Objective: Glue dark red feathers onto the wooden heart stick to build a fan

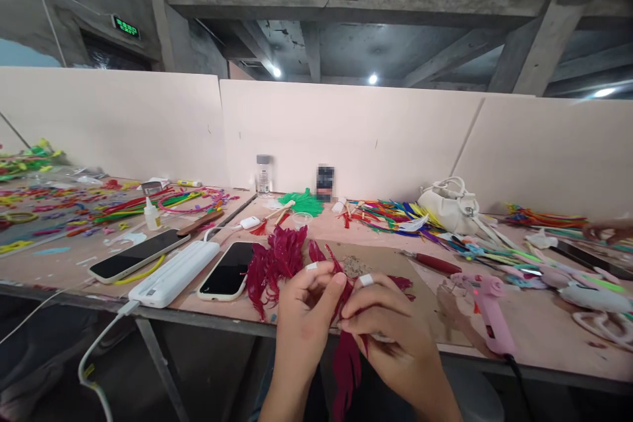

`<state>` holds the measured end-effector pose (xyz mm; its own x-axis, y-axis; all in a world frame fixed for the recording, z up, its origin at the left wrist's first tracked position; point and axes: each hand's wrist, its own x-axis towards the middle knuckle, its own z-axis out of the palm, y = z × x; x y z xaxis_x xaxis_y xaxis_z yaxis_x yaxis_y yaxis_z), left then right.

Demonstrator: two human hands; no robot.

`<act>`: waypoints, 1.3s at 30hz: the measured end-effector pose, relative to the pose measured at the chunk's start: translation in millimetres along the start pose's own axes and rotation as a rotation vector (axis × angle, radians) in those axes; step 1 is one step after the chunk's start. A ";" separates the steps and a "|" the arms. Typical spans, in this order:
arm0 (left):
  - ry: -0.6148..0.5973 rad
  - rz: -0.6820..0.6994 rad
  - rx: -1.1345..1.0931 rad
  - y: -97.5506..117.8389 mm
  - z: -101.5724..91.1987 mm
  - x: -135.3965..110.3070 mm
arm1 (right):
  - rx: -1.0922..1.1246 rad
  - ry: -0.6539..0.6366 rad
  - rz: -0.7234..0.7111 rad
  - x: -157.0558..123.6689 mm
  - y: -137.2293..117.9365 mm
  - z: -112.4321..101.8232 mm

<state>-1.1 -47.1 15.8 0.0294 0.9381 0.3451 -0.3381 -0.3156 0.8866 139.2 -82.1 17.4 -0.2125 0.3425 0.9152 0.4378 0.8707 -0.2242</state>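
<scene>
Near the table's front edge, my left hand [312,303] pinches a dark red feather-like piece [346,366] between thumb and fingers. My right hand [386,316] closes on the same piece from the other side, with the fingertips of both hands almost meeting. Its fringed lower part hangs below the hands, and a thin strip sticks up above them. White tape wraps a finger on each hand. Just left of my hands lies a pile of similar dark red fringed pieces [284,257]. Under and behind my right hand is a brown cardboard sheet [425,303].
Left are a phone [228,271], a white power bank [175,273] with a cable, another phone [138,254] and a glue bottle [151,216]. Right are a pink glue gun [489,316], a red-handled tool [438,264] and a white bag [448,204]. A green fringed bundle [302,202] lies behind.
</scene>
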 end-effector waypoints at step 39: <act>-0.245 0.885 0.829 8.5 1.1 -10.8 | -0.298 0.359 0.362 -1.9 -5.9 11.6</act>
<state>-3.3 -60.1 19.9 0.2991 0.3329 0.8943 0.3638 -0.9062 0.2156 126.9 -83.8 13.1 0.2822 0.4136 0.8656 0.6648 0.5663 -0.4873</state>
